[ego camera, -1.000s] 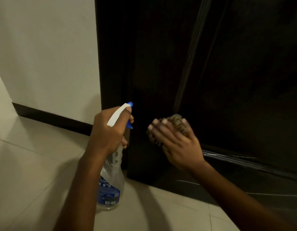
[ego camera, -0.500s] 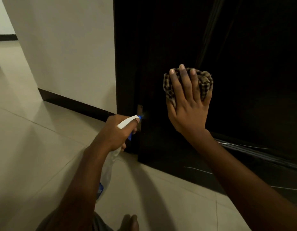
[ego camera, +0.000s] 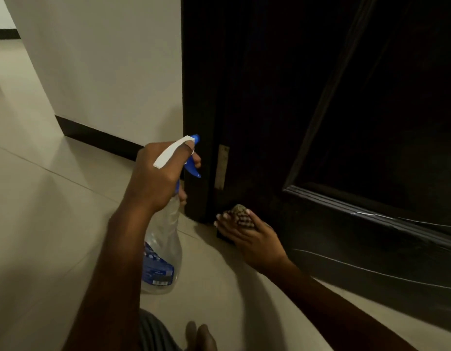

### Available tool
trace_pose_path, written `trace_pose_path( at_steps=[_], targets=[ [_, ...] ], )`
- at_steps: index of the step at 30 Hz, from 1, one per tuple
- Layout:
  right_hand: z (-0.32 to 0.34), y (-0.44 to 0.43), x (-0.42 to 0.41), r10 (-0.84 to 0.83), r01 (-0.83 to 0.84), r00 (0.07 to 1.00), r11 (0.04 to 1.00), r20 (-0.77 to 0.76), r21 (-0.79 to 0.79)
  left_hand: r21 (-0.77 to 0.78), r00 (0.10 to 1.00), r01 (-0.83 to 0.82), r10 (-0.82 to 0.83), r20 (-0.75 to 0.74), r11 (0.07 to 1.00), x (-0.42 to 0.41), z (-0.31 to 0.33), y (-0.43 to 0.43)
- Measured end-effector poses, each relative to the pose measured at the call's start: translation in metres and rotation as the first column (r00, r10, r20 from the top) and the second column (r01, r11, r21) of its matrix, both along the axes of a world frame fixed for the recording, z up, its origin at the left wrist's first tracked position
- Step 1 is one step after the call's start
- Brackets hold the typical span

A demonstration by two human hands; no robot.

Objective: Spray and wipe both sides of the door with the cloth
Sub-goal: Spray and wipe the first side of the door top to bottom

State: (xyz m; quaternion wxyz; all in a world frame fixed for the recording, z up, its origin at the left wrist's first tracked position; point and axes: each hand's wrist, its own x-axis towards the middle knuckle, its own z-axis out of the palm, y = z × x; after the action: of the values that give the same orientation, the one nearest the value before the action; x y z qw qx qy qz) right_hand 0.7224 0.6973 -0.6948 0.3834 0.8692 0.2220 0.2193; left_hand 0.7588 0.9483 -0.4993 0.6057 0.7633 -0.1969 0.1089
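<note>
Right fingers [ego camera: 228, 224] spread over the checked cloth [ego camera: 241, 216], the right hand [ego camera: 254, 239] pressing the wad onto the door [ego camera: 270, 110] at its bottom corner, 6 o'clock of the hinge plate [ego camera: 222, 165]. Left hand [ego camera: 158, 178] grips the spray bottle [ego camera: 163, 249] by the neck, 9 o'clock of the cloth. Cloth looks soft, light and bunchy, so palm the whole wad; bottle is probably light, rigid, slick plastic, safest held at the neck.
</note>
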Motion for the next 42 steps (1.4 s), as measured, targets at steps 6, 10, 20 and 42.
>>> trace_pose_path(
  at_steps=[6,10,20,42],
  targets=[
    [0.064,-0.004,-0.015,0.012,-0.109,0.965,0.928,0.263,0.356,-0.024,0.999,0.015,-0.016,-0.035,1.0,0.004,-0.002,-0.01],
    [0.132,0.011,0.002,-0.094,-0.155,0.911,0.824,0.401,0.545,-0.03,0.999,0.017,-0.018,-0.035,0.999,0.002,0.001,-0.019],
    [-0.03,-0.029,-0.025,0.007,-0.007,0.999,1.0,-0.041,0.01,0.003,0.999,0.05,-0.05,-0.009,0.999,-0.002,-0.006,-0.026],
    [0.025,-0.096,-0.083,0.005,-0.016,0.998,0.983,0.062,0.181,0.097,0.971,0.236,-0.238,0.008,0.967,-0.029,-0.023,-0.076]
  ],
)
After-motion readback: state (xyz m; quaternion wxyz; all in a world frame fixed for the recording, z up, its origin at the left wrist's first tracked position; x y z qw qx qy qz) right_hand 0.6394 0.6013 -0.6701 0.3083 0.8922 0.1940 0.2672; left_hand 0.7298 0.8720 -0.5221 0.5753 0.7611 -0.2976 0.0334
